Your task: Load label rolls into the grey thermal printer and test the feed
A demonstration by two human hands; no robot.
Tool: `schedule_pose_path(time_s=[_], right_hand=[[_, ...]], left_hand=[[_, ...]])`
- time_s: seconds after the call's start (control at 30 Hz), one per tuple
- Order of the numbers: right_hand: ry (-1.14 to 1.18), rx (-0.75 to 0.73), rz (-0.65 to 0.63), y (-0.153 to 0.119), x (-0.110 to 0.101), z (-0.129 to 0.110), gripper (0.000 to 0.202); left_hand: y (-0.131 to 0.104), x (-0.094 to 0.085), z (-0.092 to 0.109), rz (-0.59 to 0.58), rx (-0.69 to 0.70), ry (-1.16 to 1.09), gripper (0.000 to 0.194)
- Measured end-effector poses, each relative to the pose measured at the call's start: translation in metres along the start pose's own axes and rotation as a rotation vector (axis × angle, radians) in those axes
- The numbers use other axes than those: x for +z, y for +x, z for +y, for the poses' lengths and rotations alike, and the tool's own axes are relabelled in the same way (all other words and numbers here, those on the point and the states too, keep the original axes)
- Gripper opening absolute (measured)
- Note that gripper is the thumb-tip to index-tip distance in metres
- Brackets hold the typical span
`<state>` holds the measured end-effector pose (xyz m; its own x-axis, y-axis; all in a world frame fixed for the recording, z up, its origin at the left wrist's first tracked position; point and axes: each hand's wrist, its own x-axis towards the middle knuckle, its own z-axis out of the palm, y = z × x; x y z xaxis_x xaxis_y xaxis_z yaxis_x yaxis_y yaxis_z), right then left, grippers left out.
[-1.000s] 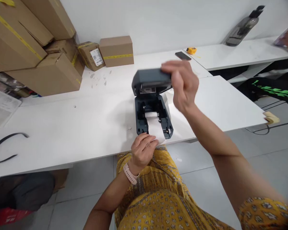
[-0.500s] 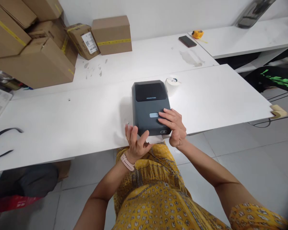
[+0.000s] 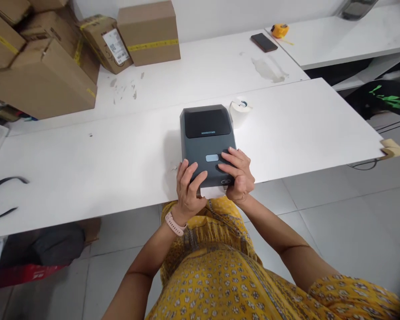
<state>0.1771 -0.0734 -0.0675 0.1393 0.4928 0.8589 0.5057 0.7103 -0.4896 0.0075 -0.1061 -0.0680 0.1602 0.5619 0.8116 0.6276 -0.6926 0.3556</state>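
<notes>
A dark grey label printer [image 3: 200,149] with a black window panel and a light blue button sits near the table's front edge. My left hand [image 3: 189,184] grips its front left corner, fingers on the top and side. At the front right corner my right hand [image 3: 238,173] holds it, with fingers lying on the lid beside the button and the thumb bent at the front. A strip of white label paper [image 3: 213,191] shows at the printer's front, between my hands. Behind its right side stands a white label roll [image 3: 240,113].
Cardboard boxes [image 3: 150,33] are stacked at the back left of the white table [image 3: 126,164]. A black phone [image 3: 264,42] and a yellow tape measure [image 3: 280,30] lie at the back right. A black band [image 3: 3,182] rests at the left, and a tape roll [image 3: 391,148] is at the right corner.
My left hand has moved up and closed onto the printer's front left corner. More of the white paper shows at the front. My right hand stays at the right corner, with its thumb raised slightly.
</notes>
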Motion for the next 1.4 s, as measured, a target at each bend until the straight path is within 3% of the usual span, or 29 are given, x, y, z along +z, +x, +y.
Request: schedule_pose_path(time_s=[0.07,0.13,0.17,0.23,0.3,0.4,0.5,0.63,1.07,1.23,1.33,1.4], right_hand=[[-0.041,0.025,0.001,-0.007,-0.003,-0.002,0.055],[-0.076,0.078,0.068,-0.016,-0.006,-0.005,0.057],[-0.081,0.103,0.105,-0.02,-0.007,-0.007,0.058],[-0.083,0.12,0.121,-0.027,-0.01,-0.01,0.061],[-0.1,0.103,0.048,-0.03,-0.013,-0.012,0.061],[-0.136,0.079,-0.068,-0.027,-0.019,-0.015,0.059],[-0.151,0.087,-0.128,-0.022,-0.025,-0.017,0.058],[-0.133,0.125,-0.158,-0.018,-0.029,-0.02,0.058],[-0.078,0.177,-0.123,-0.024,-0.023,-0.015,0.056],[-0.114,0.177,-0.117,-0.01,-0.024,-0.023,0.052],[-0.19,0.161,-0.176,0.009,-0.025,-0.027,0.051],[-0.218,0.124,-0.241,0.021,-0.024,-0.029,0.052]], left_hand=[[-0.011,-0.013,0.014,-0.002,-0.188,-0.043,0.055],[-0.022,-0.027,0.029,0.148,-0.424,-0.166,0.038],[-0.025,-0.032,0.036,0.124,-0.583,-0.273,0.034],[-0.022,-0.038,0.046,-0.075,-0.945,-0.547,0.048],[-0.008,-0.036,0.051,-0.258,-1.23,-0.796,0.056],[0.016,-0.024,0.054,-0.344,-1.408,-0.96,0.057],[0.027,-0.014,0.058,-0.299,-1.423,-0.988,0.055],[0.022,-0.011,0.064,-0.234,-1.381,-0.965,0.055],[0.016,-0.01,0.066,-0.219,-1.33,-0.899,0.057],[0.01,-0.011,0.064,-0.234,-1.304,-0.903,0.055],[0.002,-0.014,0.062,-0.248,-1.201,-0.851,0.056],[-0.003,-0.017,0.059,-0.156,-1.062,-0.794,0.059]])
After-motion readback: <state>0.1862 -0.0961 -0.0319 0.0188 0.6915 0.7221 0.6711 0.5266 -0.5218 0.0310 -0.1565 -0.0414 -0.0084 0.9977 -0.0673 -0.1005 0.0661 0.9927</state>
